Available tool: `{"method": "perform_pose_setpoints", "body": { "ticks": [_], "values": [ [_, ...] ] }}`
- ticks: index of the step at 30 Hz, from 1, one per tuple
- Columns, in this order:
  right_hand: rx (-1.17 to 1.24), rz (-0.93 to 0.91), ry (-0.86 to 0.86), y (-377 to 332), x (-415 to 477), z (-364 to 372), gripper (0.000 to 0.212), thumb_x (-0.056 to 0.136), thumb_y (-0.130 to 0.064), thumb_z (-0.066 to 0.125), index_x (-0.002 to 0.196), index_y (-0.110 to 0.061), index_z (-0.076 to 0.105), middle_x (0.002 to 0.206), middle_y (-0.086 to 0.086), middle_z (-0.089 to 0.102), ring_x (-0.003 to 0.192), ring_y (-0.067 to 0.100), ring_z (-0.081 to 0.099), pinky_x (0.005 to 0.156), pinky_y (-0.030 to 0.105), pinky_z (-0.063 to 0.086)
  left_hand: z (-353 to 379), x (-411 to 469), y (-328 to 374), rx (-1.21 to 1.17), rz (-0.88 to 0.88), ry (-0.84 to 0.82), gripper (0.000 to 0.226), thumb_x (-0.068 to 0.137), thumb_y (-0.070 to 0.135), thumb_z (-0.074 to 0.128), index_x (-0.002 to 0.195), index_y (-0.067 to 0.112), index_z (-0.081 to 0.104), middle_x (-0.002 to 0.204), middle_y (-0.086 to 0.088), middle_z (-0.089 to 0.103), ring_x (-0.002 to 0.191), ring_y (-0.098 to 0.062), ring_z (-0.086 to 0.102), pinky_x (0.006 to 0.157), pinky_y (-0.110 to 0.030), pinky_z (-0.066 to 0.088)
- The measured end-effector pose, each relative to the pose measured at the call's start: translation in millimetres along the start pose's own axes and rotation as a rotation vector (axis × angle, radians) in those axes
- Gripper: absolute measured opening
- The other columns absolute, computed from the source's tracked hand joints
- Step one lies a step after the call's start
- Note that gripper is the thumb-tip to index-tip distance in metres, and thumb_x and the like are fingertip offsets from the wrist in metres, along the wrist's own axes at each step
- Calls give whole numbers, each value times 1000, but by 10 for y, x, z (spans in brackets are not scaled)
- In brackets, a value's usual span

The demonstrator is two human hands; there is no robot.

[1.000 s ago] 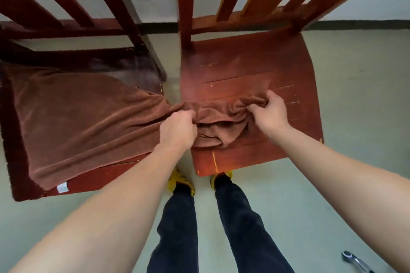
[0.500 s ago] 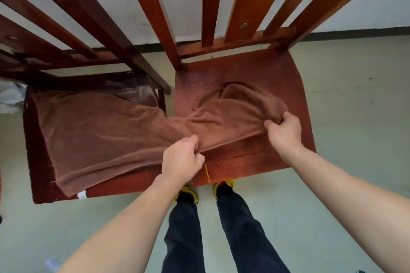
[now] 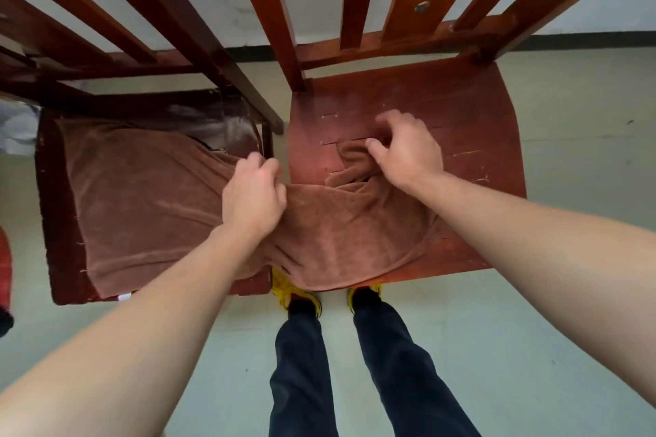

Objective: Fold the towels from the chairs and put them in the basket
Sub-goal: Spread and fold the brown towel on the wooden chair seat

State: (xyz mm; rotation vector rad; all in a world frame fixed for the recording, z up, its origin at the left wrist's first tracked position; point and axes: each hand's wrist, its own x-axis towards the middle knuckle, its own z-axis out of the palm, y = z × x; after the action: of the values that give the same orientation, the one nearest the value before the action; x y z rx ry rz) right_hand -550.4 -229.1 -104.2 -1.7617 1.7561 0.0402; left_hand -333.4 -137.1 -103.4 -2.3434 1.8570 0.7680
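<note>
No legible text anywhere.

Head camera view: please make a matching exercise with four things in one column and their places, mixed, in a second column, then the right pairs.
1 brown terry towel
2 yellow shoes
3 right hand
4 round metal bolt head

A on the pale floor
B in a back slat of the right red-brown wooden chair
C spread across that chair and the left dark wooden chair
D over the right chair's seat

Pairs: 1-C, 2-A, 3-D, 4-B
</note>
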Motion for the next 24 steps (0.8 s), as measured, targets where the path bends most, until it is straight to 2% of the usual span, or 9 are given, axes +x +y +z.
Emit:
{"method": "perform_pose_setpoints", "body": {
  "ticks": [2,4,6,9,11,15,19,22,24],
  "values": [
    [-12,10,-152,-204,137,97,47,84,-45,65,126,-26,56,122,3,62,116,27,55,91,38,47,-51,225,-108,53,-38,-24,30,89,16,50,116,11,62,117,-14,52,108,-35,47,83,-47,47],
    [-78,70,-222,-257,193,174,33,84,-40,66,115,-29,64,116,3,67,110,27,61,88,33,47,-60,374,-195,83,-68,-79,35,90,16,50,123,13,59,123,-15,51,112,-36,45,88,-47,44],
    [-24,110,-102,-193,183,133,20,88,-34,61,106,-28,67,110,6,70,105,29,63,84,32,47,-55,452,-253,107,-75,-118,35,88,18,53,123,16,58,123,-15,52,112,-36,47,87,-46,45],
    [230,226,205,60,257,-81,20,94,-27,53,110,-19,62,108,11,68,102,34,62,86,35,47,-47,477,-270,174,-68,-178,27,82,18,60,109,17,63,111,-13,60,105,-35,53,80,-41,46],
    [382,373,339,295,394,-286,19,96,-25,51,111,-16,58,107,10,66,101,34,63,92,35,49,-38,477,-244,218,-51,-195,20,81,17,59,100,15,66,102,-13,66,101,-35,57,78,-39,47],
    [507,537,424,633,644,-599,3,95,-27,47,97,-24,47,97,3,61,91,37,66,87,50,54,-166,588,-149,20,-118,44,16,87,22,54,99,15,61,94,-17,67,94,-39,60,76,-41,47],
    [487,571,450,726,791,-672,8,92,-29,48,96,-22,49,103,10,64,93,36,65,88,48,53,-417,942,18,-195,-242,271,15,87,23,53,101,20,58,96,-15,68,95,-38,60,78,-39,46],
    [402,540,394,727,749,-582,25,91,-26,55,114,-18,53,113,6,61,107,31,60,92,34,48,-494,1114,63,-258,-262,264,24,88,21,52,111,20,56,105,-11,68,103,-36,59,83,-39,47],
    [206,433,349,673,593,-501,38,87,-24,59,123,-18,50,122,10,57,115,31,54,93,39,45,-471,1091,56,-280,-241,218,28,87,19,54,115,20,55,104,-8,68,101,-32,61,83,-40,49]
  ]
}}
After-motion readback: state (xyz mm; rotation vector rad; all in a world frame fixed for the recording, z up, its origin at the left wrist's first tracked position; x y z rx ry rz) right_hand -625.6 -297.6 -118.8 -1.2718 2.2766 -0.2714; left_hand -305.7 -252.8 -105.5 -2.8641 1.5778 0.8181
